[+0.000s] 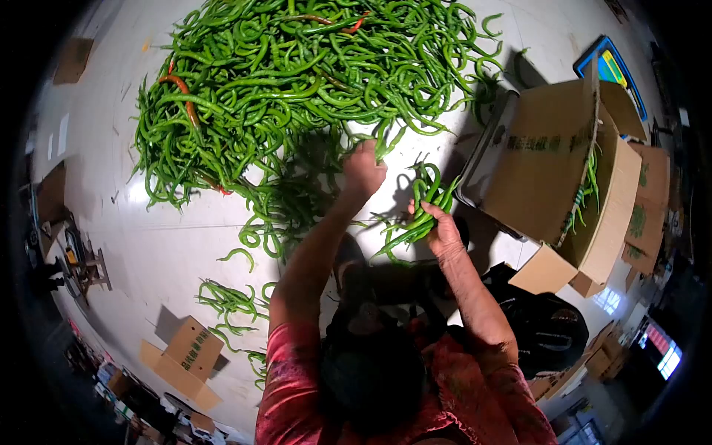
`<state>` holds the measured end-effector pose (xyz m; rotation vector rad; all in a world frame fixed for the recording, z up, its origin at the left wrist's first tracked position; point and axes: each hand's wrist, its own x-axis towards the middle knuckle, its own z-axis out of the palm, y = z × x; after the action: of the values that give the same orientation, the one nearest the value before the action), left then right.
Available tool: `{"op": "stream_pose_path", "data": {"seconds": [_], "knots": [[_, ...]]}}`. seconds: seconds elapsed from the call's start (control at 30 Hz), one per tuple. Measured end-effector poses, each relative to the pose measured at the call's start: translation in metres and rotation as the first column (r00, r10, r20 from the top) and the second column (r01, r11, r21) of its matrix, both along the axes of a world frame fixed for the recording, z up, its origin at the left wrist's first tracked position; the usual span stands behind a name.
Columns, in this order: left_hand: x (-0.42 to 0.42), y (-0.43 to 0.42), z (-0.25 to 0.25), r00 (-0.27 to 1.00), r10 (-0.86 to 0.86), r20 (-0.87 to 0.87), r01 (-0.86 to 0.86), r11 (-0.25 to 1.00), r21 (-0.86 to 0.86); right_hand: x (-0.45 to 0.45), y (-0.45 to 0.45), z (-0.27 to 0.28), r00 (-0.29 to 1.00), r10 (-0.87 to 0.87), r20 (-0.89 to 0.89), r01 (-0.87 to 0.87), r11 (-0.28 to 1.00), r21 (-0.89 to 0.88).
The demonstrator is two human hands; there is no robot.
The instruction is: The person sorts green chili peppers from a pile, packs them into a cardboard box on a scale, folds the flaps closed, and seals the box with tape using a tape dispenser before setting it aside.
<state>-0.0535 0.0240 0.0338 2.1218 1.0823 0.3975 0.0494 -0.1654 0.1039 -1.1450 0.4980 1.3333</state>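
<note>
A wide pile of long green peppers (pixel 297 81) covers the upper part of the pale floor, with a few red ones among them. At the pile's lower edge is my left hand (pixel 363 170), its fingers closed on green peppers that stick out past the fingertips. Lower and to the right, my right hand (pixel 439 226) grips a bunch of green peppers (pixel 426 200), thumb across them; their ends curve out above and to the left.
An open cardboard box (pixel 549 148) with some peppers inside stands at right, beside a blue tray (pixel 627 67). Another open box (pixel 185 356) lies lower left, near small loose peppers (pixel 226 298). A black bag-like object (pixel 549 326) is at lower right.
</note>
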Motion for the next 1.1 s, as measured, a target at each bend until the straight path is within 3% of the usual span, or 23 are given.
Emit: {"op": "stream_pose_path", "data": {"seconds": [0.03, 0.07, 0.17, 0.2, 0.3, 0.33, 0.37, 0.43, 0.47, 0.57, 0.73, 0.83, 1.0, 1.1], "knots": [[-0.003, 0.000, 0.010, 0.989, 0.018, 0.149, 0.009, 0.985, -0.175, 0.002, 0.000, 0.009, 1.000, 0.010, 0.022, -0.010, 1.000, 0.009], [-0.011, 0.002, 0.020, 0.950, -0.015, 0.312, 0.128, 0.930, -0.345, 0.004, 0.000, 0.019, 0.999, 0.024, 0.046, -0.024, 1.000, 0.017], [-0.027, 0.006, 0.081, 0.944, -0.043, 0.328, 0.232, 0.793, -0.564, 0.005, 0.007, 0.039, 0.997, 0.023, 0.078, -0.028, 0.997, 0.068], [-0.030, 0.002, 0.110, 0.964, -0.107, 0.243, 0.224, 0.820, -0.527, 0.003, 0.013, 0.047, 0.997, 0.031, 0.075, -0.037, 0.995, 0.087], [-0.037, -0.028, 0.143, 0.950, -0.076, 0.304, 0.240, 0.801, -0.549, -0.007, 0.034, 0.072, 0.993, 0.062, 0.097, -0.083, 0.971, 0.224], [-0.038, -0.039, 0.147, 0.957, -0.154, 0.247, 0.222, 0.935, -0.277, -0.013, 0.037, 0.080, 0.992, 0.054, 0.110, -0.079, 0.966, 0.246], [-0.039, -0.048, 0.153, 0.964, -0.169, 0.208, 0.207, 0.962, -0.179, -0.018, 0.039, 0.089, 0.991, 0.045, 0.126, -0.077, 0.960, 0.267], [-0.037, -0.057, 0.178, 0.976, -0.178, 0.129, 0.177, 0.984, 0.025, -0.021, 0.041, 0.108, 0.988, -0.013, 0.152, -0.035, 0.951, 0.308], [-0.039, -0.057, 0.181, 0.959, -0.267, 0.098, 0.231, 0.931, 0.282, -0.021, 0.041, 0.120, 0.984, -0.056, 0.170, -0.002, 0.946, 0.324], [-0.036, -0.055, 0.215, 0.911, -0.395, 0.118, 0.326, 0.866, 0.379, -0.008, 0.035, 0.145, 0.981, -0.081, 0.179, 0.006, 0.923, 0.385], [-0.021, -0.052, 0.255, 0.761, -0.577, 0.296, 0.403, 0.778, 0.482, 0.011, 0.024, 0.185, 0.980, -0.090, 0.179, -0.023, 0.836, 0.548], [-0.016, -0.055, 0.294, 0.749, -0.573, 0.333, 0.432, 0.803, 0.410, 0.019, 0.019, 0.207, 0.974, -0.125, 0.191, -0.020, 0.787, 0.617], [-0.007, -0.062, 0.328, 0.678, -0.634, 0.372, 0.401, 0.743, 0.536, 0.029, 0.004, 0.246, 0.951, -0.162, 0.263, -0.050, 0.761, 0.647], [-0.007, -0.065, 0.350, 0.640, -0.702, 0.311, 0.446, 0.670, 0.593, 0.034, -0.004, 0.257, 0.937, -0.212, 0.277, -0.038, 0.728, 0.685]]}}
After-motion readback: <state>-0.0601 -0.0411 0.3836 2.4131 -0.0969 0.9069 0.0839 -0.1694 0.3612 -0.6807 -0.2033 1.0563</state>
